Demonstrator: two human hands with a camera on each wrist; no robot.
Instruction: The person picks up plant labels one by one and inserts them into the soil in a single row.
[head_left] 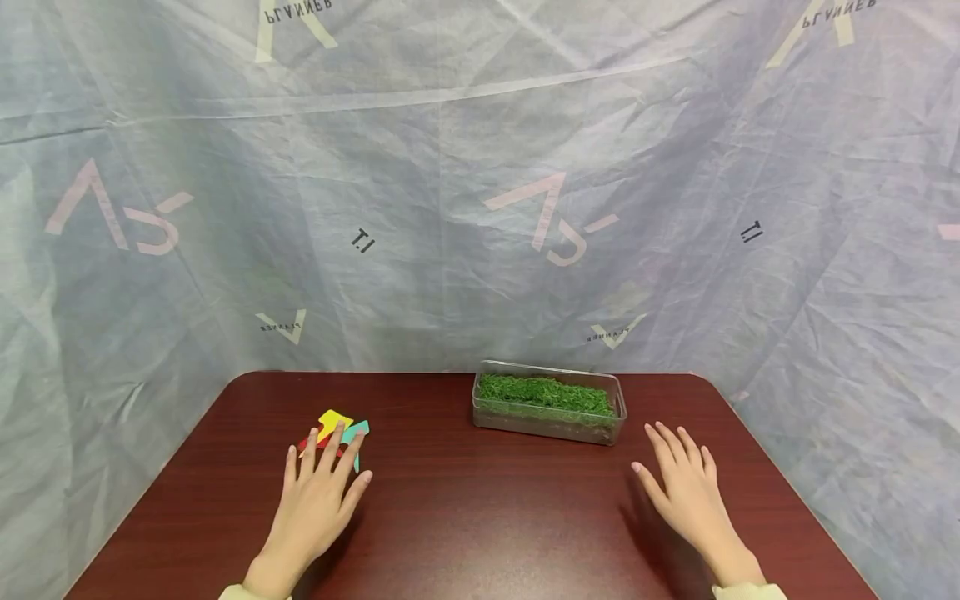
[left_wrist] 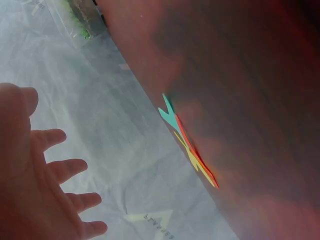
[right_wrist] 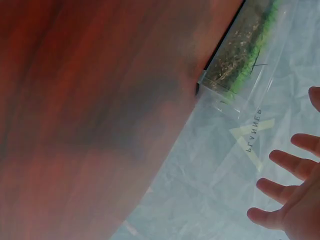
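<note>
On the left of the table (head_left: 480, 517), the left hand (head_left: 311, 504) is held with its fingers spread and nearly straight, gripping nothing. Just past its fingertips, partly hidden by them in the head view, lie a red piece (head_left: 304, 443), a yellow piece (head_left: 328, 423) and a teal piece (head_left: 357, 432), bunched together on the wood; the left wrist view shows them thin and pointed, with teal at one end of the bunch.

Right of centre, near the far edge, sits a clear tub (head_left: 543, 423), long and set slightly askew. Green grass (head_left: 546, 392) spreads along it, and through the wall the right wrist view shows brown matter (right_wrist: 236, 54) beneath the green.

Farther right and nearer, apart from the tub, is the right hand (head_left: 684, 492), also holding nothing, fingers extended and thumb apart. Grey cloth (head_left: 442, 267) hangs behind.
</note>
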